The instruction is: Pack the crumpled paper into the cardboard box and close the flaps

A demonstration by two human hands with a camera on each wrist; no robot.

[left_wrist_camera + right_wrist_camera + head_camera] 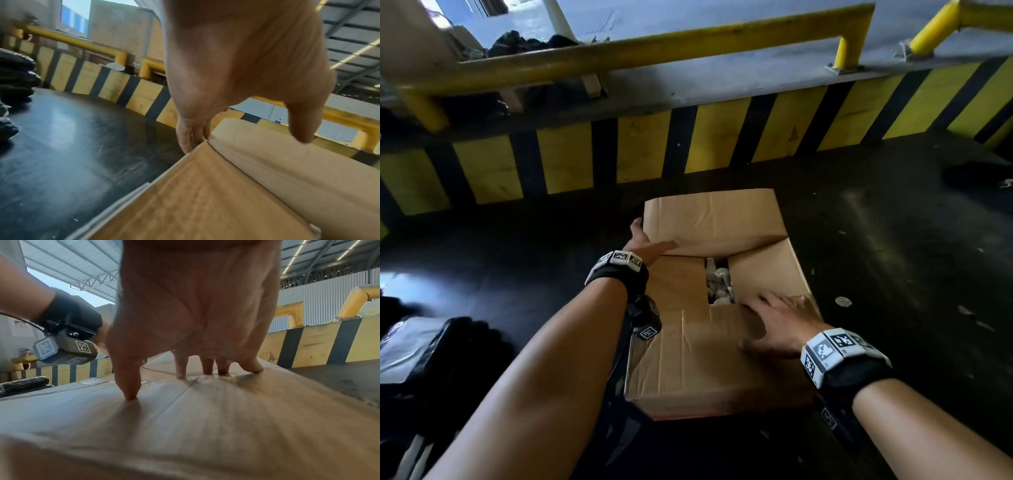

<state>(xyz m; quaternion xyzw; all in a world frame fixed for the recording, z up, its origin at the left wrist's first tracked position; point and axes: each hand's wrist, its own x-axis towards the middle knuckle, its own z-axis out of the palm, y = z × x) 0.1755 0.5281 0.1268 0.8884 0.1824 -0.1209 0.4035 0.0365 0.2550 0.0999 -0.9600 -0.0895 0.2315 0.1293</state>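
A brown cardboard box (709, 370) stands on the dark floor. White crumpled paper (717, 284) shows through the gap left between its folded flaps. The far flap (715, 219) still tilts up. My left hand (650, 236) is at that flap's left corner; in the left wrist view the fingers (188, 139) reach down behind the flap (287, 162) and the thumb lies over its front. My right hand (767, 308) lies spread on the near flap (698, 346). In the right wrist view its fingertips (129, 394) press down on the cardboard (205, 418).
A yellow-and-black striped kerb (640, 150) with a yellow rail (654, 51) runs just behind the box. Black wrapped bundles (431, 346) lie at the left. The dark floor (893, 274) to the right carries small scraps (843, 301).
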